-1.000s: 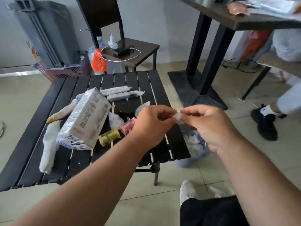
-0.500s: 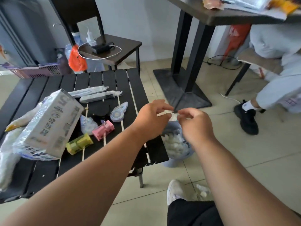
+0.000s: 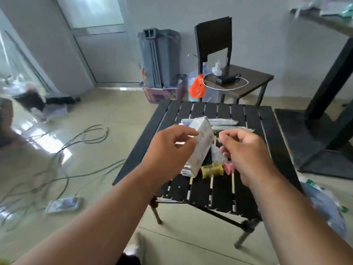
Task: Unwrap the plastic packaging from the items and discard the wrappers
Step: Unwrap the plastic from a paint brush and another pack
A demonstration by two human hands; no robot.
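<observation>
A black slatted table (image 3: pixel 246 119) fills the centre-right of the frame on a pale tiled floor, with cables (image 3: pixel 80 142) trailing at the left and a dark chair (image 3: pixel 214 41) beyond at top centre. On the table, mid-frame, lie a white carton (image 3: pixel 200 150), wrapped long items (image 3: pixel 223 122), and small yellow (image 3: pixel 212 170) and pink (image 3: pixel 228 167) pieces. Above them, the left hand (image 3: pixel 170 152) and right hand (image 3: pixel 248 150) hover apart, fingers curled; blur hides whether either pinches anything.
</observation>
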